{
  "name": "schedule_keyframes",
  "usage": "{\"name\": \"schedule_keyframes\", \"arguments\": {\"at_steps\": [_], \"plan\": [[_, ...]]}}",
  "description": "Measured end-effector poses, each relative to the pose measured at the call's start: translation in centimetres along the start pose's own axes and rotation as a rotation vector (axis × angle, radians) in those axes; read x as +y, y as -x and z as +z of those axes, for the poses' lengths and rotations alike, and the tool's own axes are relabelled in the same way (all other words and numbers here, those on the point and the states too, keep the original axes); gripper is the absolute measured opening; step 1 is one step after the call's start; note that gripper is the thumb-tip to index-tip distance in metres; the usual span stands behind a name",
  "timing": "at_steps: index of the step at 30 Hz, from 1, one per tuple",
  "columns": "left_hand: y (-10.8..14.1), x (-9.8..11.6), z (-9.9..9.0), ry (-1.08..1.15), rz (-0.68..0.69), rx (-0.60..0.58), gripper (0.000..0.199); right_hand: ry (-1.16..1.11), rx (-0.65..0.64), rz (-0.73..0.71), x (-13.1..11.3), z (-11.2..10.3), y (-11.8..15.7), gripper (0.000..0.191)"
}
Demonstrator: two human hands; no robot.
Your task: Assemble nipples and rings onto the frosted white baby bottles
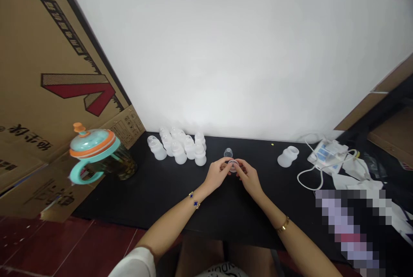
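Observation:
Near the middle of the black table, my left hand (219, 171) and my right hand (248, 176) meet, their fingers closed on opposite sides of a small clear round part (233, 165). Just behind my fingers stands a small clear dome-shaped cap (228, 152). To the left, several white bottles with clear caps (178, 152) stand in a group near the wall. An open white bottle (288, 156) without a cap is on the right, tilted in view.
A large jug (121, 163) with a teal and orange lid stands at the left, beside big cardboard boxes (38, 53). At the right lie a white power strip (327, 156), looped cables and crumpled white plastic. A white wall (238, 53) closes off the back.

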State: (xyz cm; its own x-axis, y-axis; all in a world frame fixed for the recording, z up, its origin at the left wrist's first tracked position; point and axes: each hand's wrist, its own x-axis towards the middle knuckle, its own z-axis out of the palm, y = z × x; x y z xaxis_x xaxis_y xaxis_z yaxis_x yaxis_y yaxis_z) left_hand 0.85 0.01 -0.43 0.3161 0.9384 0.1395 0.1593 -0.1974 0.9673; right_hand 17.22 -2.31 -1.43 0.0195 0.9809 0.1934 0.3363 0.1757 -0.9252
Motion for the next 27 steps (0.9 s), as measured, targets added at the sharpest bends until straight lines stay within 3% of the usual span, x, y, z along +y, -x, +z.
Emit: {"name": "schedule_keyframes", "arguments": {"at_steps": [16,27], "plan": [[0.09,-0.09,-0.1,-0.043,0.022,-0.007,0.037,0.044,0.002,-0.018,0.0,0.07,0.28,0.039],[0.44,0.61,0.0,-0.131,0.089,0.044,0.036,-0.176,-0.045,0.068,0.42,0.24,-0.35,0.042]]}}
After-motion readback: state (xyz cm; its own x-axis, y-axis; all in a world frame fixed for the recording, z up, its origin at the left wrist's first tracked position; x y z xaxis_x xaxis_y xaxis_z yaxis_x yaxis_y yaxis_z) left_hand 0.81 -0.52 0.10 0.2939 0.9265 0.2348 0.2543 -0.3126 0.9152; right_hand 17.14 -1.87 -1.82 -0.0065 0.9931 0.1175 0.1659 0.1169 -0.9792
